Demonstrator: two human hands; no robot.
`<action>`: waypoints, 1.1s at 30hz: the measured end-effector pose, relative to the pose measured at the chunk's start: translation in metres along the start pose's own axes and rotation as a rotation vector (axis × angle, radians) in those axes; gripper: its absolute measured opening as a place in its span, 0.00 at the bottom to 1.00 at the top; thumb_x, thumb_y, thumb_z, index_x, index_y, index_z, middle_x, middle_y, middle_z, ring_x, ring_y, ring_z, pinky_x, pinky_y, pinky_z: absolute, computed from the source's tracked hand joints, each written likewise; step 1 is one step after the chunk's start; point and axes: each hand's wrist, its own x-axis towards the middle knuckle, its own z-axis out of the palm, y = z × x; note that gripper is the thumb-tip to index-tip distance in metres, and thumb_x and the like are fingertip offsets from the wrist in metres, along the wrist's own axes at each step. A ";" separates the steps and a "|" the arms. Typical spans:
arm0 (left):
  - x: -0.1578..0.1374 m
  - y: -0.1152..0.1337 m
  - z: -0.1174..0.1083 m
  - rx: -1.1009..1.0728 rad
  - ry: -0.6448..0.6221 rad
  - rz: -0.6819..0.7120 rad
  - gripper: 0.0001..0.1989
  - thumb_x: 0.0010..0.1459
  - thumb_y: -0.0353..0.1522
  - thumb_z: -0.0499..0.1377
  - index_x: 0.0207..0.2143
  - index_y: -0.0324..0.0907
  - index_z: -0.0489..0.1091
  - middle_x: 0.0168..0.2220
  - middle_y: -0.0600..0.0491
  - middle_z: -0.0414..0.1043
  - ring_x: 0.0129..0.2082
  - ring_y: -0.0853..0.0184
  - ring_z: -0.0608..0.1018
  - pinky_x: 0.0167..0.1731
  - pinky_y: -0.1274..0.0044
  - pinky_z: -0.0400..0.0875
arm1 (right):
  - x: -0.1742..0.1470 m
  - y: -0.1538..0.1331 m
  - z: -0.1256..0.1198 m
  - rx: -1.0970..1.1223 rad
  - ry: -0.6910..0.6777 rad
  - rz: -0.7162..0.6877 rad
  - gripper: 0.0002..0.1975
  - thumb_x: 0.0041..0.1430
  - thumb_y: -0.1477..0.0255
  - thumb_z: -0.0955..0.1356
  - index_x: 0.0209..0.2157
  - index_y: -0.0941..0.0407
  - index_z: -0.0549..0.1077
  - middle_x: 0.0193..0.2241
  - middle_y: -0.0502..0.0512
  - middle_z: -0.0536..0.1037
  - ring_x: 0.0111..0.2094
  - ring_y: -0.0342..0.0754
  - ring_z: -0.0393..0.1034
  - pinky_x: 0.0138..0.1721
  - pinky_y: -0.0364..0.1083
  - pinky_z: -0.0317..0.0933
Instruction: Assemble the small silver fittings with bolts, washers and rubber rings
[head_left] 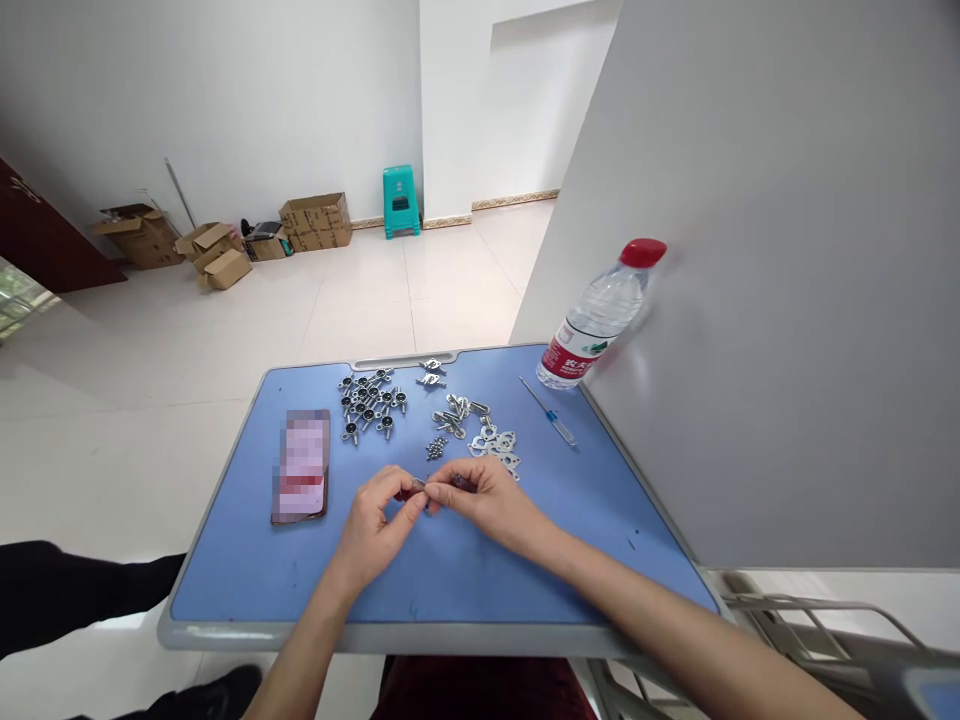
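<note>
Over the middle of the blue table (255, 590), my left hand (379, 520) and my right hand (487, 500) meet fingertip to fingertip. Both pinch a small metal part (420, 484), mostly covered by my fingers. Just beyond them lie a little heap of tiny screws (436, 447) and some flat metal plates (495, 445). Behind these sit several elongated metal pieces (454, 415). To the left is a cluster of metal parts with round black centres (367, 400). Two winged metal pieces (431, 379) rest near the far edge.
A phone (304, 465) lies on the left. On the right are a screwdriver (549, 412) and a water bottle (600, 315) with a red cap, beside a grey panel (787, 300). Cardboard boxes (315, 222) and a teal stool (400, 200) stand by the wall. A dark-clothed leg (82, 595) shows at left.
</note>
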 end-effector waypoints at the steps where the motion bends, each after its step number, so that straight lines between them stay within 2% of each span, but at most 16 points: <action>1: 0.000 0.000 0.000 -0.018 -0.008 -0.014 0.13 0.64 0.36 0.53 0.27 0.41 0.69 0.29 0.53 0.70 0.32 0.66 0.71 0.35 0.76 0.66 | -0.001 0.000 0.001 -0.044 0.001 -0.006 0.16 0.56 0.59 0.67 0.27 0.57 0.76 0.23 0.52 0.78 0.26 0.44 0.68 0.29 0.43 0.60; 4: 0.000 -0.001 -0.003 -0.118 -0.044 -0.071 0.14 0.64 0.37 0.52 0.27 0.41 0.69 0.29 0.53 0.70 0.31 0.67 0.71 0.34 0.76 0.66 | -0.005 -0.001 -0.002 -0.236 -0.021 -0.118 0.14 0.61 0.64 0.64 0.29 0.57 0.77 0.24 0.51 0.77 0.25 0.43 0.66 0.27 0.41 0.58; 7: 0.001 -0.002 -0.007 -0.290 -0.131 -0.141 0.17 0.63 0.41 0.53 0.25 0.41 0.65 0.26 0.54 0.66 0.29 0.68 0.68 0.32 0.76 0.65 | -0.006 -0.001 -0.011 -0.465 -0.018 -0.414 0.12 0.64 0.72 0.62 0.38 0.58 0.76 0.29 0.53 0.78 0.28 0.43 0.69 0.29 0.41 0.60; 9: 0.001 -0.003 -0.009 -0.405 -0.226 -0.182 0.19 0.62 0.45 0.53 0.24 0.42 0.63 0.24 0.54 0.63 0.27 0.67 0.66 0.31 0.75 0.64 | -0.005 0.001 -0.015 -0.610 -0.002 -0.618 0.13 0.63 0.77 0.60 0.45 0.58 0.73 0.33 0.56 0.78 0.30 0.43 0.70 0.28 0.41 0.59; 11: 0.000 -0.003 -0.010 -0.485 -0.318 -0.214 0.20 0.60 0.47 0.54 0.23 0.42 0.62 0.24 0.54 0.62 0.27 0.67 0.66 0.31 0.74 0.64 | -0.005 0.005 -0.016 -0.734 0.007 -0.773 0.16 0.62 0.80 0.59 0.47 0.57 0.72 0.35 0.56 0.78 0.29 0.42 0.70 0.25 0.40 0.57; 15: -0.003 -0.003 -0.011 -0.573 -0.403 -0.265 0.21 0.60 0.47 0.54 0.23 0.42 0.61 0.23 0.54 0.60 0.25 0.67 0.65 0.31 0.72 0.64 | -0.006 0.011 -0.011 -0.882 0.016 -0.908 0.17 0.61 0.82 0.57 0.44 0.55 0.71 0.34 0.54 0.77 0.25 0.40 0.68 0.22 0.41 0.54; 17: -0.003 -0.003 -0.011 -0.580 -0.413 -0.273 0.21 0.60 0.48 0.53 0.23 0.42 0.59 0.22 0.55 0.59 0.24 0.68 0.64 0.29 0.73 0.64 | -0.007 0.010 -0.009 -0.869 0.005 -0.904 0.16 0.62 0.81 0.57 0.43 0.55 0.71 0.33 0.54 0.77 0.25 0.41 0.69 0.22 0.41 0.55; 19: -0.003 -0.004 -0.010 -0.512 -0.346 -0.262 0.22 0.62 0.48 0.51 0.23 0.42 0.59 0.21 0.55 0.58 0.23 0.69 0.63 0.28 0.74 0.63 | -0.007 0.009 -0.009 -0.796 0.019 -0.853 0.12 0.63 0.79 0.59 0.40 0.55 0.72 0.32 0.55 0.77 0.26 0.42 0.70 0.24 0.41 0.58; 21: -0.001 -0.005 -0.009 -0.357 -0.177 -0.217 0.19 0.62 0.46 0.51 0.24 0.42 0.60 0.23 0.55 0.59 0.24 0.69 0.64 0.29 0.74 0.64 | -0.004 0.009 -0.012 -0.712 0.094 -0.740 0.09 0.64 0.76 0.61 0.36 0.55 0.72 0.31 0.55 0.77 0.28 0.43 0.70 0.26 0.41 0.60; 24: 0.000 -0.005 -0.006 -0.070 0.039 -0.128 0.08 0.58 0.37 0.58 0.31 0.43 0.65 0.31 0.54 0.65 0.34 0.65 0.69 0.38 0.73 0.66 | 0.002 0.013 -0.020 -0.707 0.217 -0.511 0.08 0.64 0.74 0.63 0.33 0.55 0.73 0.30 0.55 0.78 0.27 0.44 0.70 0.30 0.42 0.61; 25: -0.001 -0.005 -0.005 0.003 0.061 -0.107 0.06 0.56 0.35 0.59 0.35 0.43 0.66 0.35 0.53 0.67 0.38 0.64 0.70 0.42 0.72 0.66 | 0.004 0.016 -0.023 -0.745 0.223 -0.445 0.08 0.64 0.74 0.63 0.32 0.55 0.73 0.30 0.54 0.78 0.27 0.44 0.70 0.30 0.43 0.61; 28: -0.003 -0.007 -0.001 0.143 0.025 -0.088 0.16 0.53 0.30 0.62 0.45 0.46 0.66 0.45 0.51 0.68 0.47 0.59 0.69 0.49 0.67 0.65 | 0.008 0.022 -0.027 -0.834 0.176 -0.319 0.08 0.61 0.75 0.64 0.33 0.55 0.75 0.31 0.54 0.79 0.29 0.45 0.71 0.30 0.43 0.59; 33: -0.004 -0.014 0.004 0.221 -0.007 -0.097 0.20 0.52 0.27 0.63 0.47 0.46 0.65 0.47 0.51 0.69 0.49 0.57 0.70 0.51 0.64 0.66 | 0.010 0.025 -0.021 -0.896 0.148 -0.238 0.07 0.59 0.78 0.66 0.33 0.56 0.76 0.32 0.53 0.79 0.30 0.46 0.72 0.29 0.42 0.56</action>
